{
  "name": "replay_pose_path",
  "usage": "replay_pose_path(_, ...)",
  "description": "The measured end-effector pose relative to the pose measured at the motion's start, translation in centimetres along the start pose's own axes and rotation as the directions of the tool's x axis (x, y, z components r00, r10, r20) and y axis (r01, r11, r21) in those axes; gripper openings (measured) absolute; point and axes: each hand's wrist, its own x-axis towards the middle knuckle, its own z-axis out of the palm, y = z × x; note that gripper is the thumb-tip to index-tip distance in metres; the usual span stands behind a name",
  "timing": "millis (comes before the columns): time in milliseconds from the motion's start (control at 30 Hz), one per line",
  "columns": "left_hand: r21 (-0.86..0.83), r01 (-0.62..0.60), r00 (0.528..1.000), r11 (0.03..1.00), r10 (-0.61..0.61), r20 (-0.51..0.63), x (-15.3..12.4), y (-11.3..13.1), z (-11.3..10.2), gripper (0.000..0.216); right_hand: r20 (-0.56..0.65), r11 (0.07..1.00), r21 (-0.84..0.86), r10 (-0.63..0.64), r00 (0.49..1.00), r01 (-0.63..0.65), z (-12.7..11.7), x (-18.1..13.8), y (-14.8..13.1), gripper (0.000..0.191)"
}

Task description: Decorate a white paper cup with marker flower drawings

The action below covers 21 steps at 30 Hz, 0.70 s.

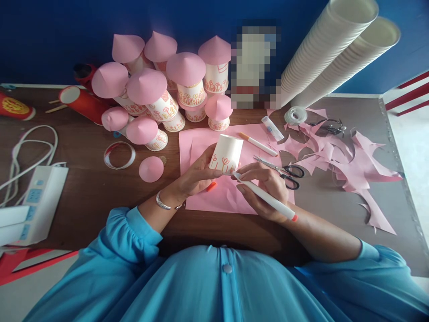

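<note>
My left hand (pixel 197 172) is closed around a white paper cup (pixel 229 150), tilted on its side above pink paper (pixel 201 197). Red flowers with stems are drawn along the cup's lower part. In my right hand (pixel 264 188) is a white marker (pixel 268 199) with a red end; its tip meets the cup near the drawn flowers. An orange marker cap (pixel 211 186) lies on the paper below the cup. Just beyond my right hand are scissors (pixel 284 172) with black handles and another marker (pixel 258 144) with an orange cap.
Several decorated cups with pink cone roofs (pixel 186 69) stand at the back. Tall stacks of paper cups (pixel 321 49) lean at the right. Pink scraps (pixel 351 156), a glue stick (pixel 273 128) and clear tape (pixel 295 115) lie right; a tape roll (pixel 119 155) and power strip (pixel 43 201) left.
</note>
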Motion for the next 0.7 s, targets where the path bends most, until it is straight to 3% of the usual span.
replay_pose_path(267,0.022,0.095,0.995,0.995,-0.095,-0.024,0.1,0.32,0.61,0.073,0.013,0.999,-0.006,-0.05,0.999,0.05,0.08,0.1,-0.06,0.019)
replay_pose_path(500,0.072,0.047,0.995,0.996,-0.041,-0.091,0.19,0.17,0.21,0.064,0.007,0.998,-0.064,-0.013,1.0,0.013,-0.56,0.06,-0.19,0.02)
replay_pose_path(700,0.073,0.063,0.995,0.995,-0.058,-0.075,0.23,0.43,0.39,0.058,-0.01,0.992,-0.124,0.011,1.0,-0.012,-0.56,0.18,-0.09,0.02)
